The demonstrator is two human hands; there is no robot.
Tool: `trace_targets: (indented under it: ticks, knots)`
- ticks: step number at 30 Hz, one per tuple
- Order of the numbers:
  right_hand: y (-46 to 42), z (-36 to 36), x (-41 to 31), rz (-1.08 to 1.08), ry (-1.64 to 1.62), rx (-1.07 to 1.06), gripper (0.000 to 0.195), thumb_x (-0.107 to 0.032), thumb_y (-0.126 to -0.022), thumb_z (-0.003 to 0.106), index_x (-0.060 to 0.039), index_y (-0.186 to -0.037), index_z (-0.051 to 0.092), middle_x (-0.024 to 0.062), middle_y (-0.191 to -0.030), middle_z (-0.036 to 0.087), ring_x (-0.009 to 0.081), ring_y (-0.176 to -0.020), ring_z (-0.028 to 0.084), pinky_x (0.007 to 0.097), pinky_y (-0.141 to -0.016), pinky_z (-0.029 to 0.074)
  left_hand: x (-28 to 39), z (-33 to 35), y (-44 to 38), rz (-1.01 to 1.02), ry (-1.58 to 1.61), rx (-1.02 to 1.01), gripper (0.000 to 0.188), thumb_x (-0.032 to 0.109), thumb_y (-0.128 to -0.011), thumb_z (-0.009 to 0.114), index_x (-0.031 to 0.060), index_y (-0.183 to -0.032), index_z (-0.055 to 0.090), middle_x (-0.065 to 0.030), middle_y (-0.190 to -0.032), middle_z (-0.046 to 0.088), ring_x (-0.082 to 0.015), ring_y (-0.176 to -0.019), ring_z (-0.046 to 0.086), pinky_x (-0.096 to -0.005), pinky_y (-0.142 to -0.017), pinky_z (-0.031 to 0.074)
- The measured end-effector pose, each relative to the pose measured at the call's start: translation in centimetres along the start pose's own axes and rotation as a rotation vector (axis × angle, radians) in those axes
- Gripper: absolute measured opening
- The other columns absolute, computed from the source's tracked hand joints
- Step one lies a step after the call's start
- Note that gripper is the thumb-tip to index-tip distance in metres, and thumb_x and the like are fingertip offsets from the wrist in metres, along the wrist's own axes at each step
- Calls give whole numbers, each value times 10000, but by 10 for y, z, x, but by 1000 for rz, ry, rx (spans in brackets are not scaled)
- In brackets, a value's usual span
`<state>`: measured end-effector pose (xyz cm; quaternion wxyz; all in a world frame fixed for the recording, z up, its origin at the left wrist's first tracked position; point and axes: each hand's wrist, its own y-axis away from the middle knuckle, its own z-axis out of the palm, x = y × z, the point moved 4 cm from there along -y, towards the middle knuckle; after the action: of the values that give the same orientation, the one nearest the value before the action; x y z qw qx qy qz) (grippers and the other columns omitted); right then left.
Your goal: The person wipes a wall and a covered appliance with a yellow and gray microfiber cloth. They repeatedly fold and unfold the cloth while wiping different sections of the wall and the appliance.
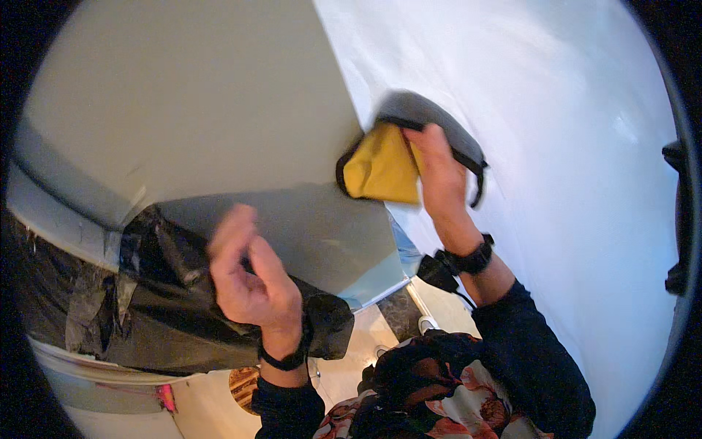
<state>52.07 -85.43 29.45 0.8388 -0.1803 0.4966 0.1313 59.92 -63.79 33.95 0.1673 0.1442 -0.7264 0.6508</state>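
A two-sided cloth, yellow point(384, 167) on one face and grey on the other with a dark edging, is bunched in my right hand point(441, 175). It lies over the border between a smooth grey-beige surface point(219, 99) and a white sheet-like surface point(537, 181). My left hand point(252, 280) is raised at the lower left with nothing seen in it, its fingers partly curled and blurred. Under that hand is a dark plastic-like covering point(164, 307). Each wrist wears a black strap with a dark device on it.
Clear film or tape point(93, 313) holds part of the dark covering at the left. A curved pale rim point(60, 230) runs along the left edge. Tiled floor point(356, 335) shows below, with a round striped brown object point(245, 388) and a pink item point(166, 397).
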Motion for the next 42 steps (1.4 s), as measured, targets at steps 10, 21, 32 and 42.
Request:
trace_targets:
  ticks: [10, 21, 32, 42]
  knots:
    - [-71, 16, 82, -829, 332, -492, 345, -316, -858, 528, -58, -1082, 575, 80, -971, 602, 167, -887, 540, 314, -826, 418, 19, 59, -33, 428, -909, -205, 535, 207, -803, 525, 60, -1285, 344, -231, -1378, 203, -445, -1280, 123, -557, -1011, 132]
    - [-56, -77, 252, 383, 417, -661, 484, -374, -895, 385, 3, -1177, 493, 147, -1193, 494, 222, -1125, 436, 323, -969, 298, 22, 83, -43, 597, -934, -127, 529, 322, -885, 416, 12, -1302, 319, -217, -1392, 197, -394, -1288, 157, -535, -1036, 107]
    - [-140, 89, 21, -374, -37, -909, 572, -361, -928, 290, 21, -1345, 204, 163, -1419, 183, 247, -1317, 163, 304, -1066, 107, 19, 84, -48, 576, -960, -158, 539, 346, -896, 377, 24, -1318, 285, -217, -1399, 171, -392, -1288, 148, -546, -1029, 114]
    - [-122, -5, 166, 200, 325, -895, 556, -394, -907, 306, 39, -1255, 310, 201, -1325, 316, 291, -1230, 310, 328, -1024, 223, 17, 83, -48, 542, -929, -116, 550, 351, -894, 353, 11, -1319, 272, -227, -1399, 160, -387, -1294, 136, -544, -1027, 128]
